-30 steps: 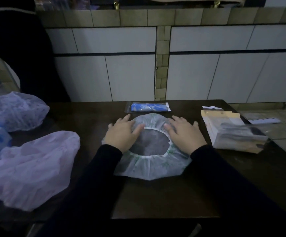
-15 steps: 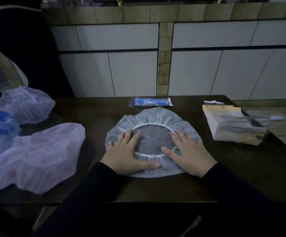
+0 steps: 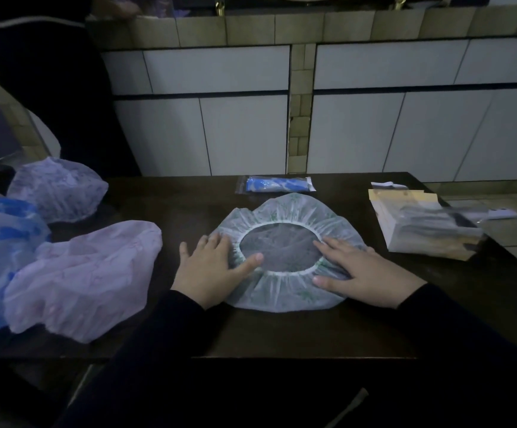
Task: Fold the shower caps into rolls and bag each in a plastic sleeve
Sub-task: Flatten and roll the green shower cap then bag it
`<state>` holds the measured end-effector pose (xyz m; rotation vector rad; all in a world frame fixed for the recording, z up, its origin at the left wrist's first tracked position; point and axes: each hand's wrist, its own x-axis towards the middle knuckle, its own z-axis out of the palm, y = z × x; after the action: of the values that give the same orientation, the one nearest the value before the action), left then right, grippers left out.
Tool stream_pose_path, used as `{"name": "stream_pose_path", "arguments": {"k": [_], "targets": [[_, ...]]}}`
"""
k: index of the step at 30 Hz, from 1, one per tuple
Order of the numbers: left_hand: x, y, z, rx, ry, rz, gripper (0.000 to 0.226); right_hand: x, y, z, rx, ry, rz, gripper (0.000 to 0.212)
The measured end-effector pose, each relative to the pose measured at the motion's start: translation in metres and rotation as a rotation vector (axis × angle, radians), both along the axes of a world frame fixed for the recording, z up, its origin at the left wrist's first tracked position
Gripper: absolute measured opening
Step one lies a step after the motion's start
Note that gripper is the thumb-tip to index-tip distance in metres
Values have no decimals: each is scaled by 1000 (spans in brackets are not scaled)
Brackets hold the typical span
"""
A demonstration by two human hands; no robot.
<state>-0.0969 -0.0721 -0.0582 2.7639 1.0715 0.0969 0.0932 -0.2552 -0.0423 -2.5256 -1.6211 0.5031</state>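
The fingers (image 3: 217,245) of the left hand (image 3: 210,270) are laid straight and slightly spread, flat on the left edge of the cap (image 3: 291,211), with the thumb stretched to the right onto the elastic ring (image 3: 281,225). The fingers (image 3: 334,245) of the right hand (image 3: 365,273) are likewise held flat and apart, pressed on the right side of the cap, the thumb lying along its near ruffle. Nothing is gripped by either hand; the cap is only pressed down between them.

The cap is spread out flat, opening upward, at the middle of the dark surface (image 3: 281,329); it is translucent white with a faint green print, and the surface is seen through its round opening. Both forearms are covered by dark sleeves (image 3: 454,307).

Just behind the cap, a blue roll in a clear sleeve (image 3: 277,184) is laid near the far edge. To the right, well apart from the right hand, a stack of clear sleeves (image 3: 420,223) is placed. To the left, a pale purple cap (image 3: 84,279) is heaped near the left hand without touching it; beside it a blue-patterned cap (image 3: 0,236) and, farther back, another purple cap (image 3: 59,189) are piled. A tiled wall (image 3: 251,134) is seen behind the surface.
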Motion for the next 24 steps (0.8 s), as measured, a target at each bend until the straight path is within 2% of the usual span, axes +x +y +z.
{"name": "stream_pose_path", "arguments": {"k": [2,5,7,10,13,14,17,20,24], "targets": [[3,-1,-1,4,-51,-16,103,0,1,-2,44,15,8,81],[7,1,-5,-78,39,-28,105,3,8,-8,10,-42,53,79],[9,4,-5,-97,47,-20,99,6,11,-8,21,-14,61,76],[2,5,-1,-159,-115,-129,85,11,6,-4,192,65,58,68],[-10,3,3,-276,-363,-328,70,14,-5,-3,500,-6,139,45],[-13,1,2,-273,-405,-389,63,15,-9,-3,537,-14,169,41],[-15,-1,-1,-321,-401,-479,52,18,-18,-3,457,95,186,48],[-16,4,-1,-406,-343,-460,49,25,-23,-3,363,211,178,56],[-16,6,-2,-387,-356,-442,49,28,-21,-7,362,208,190,42]]}}
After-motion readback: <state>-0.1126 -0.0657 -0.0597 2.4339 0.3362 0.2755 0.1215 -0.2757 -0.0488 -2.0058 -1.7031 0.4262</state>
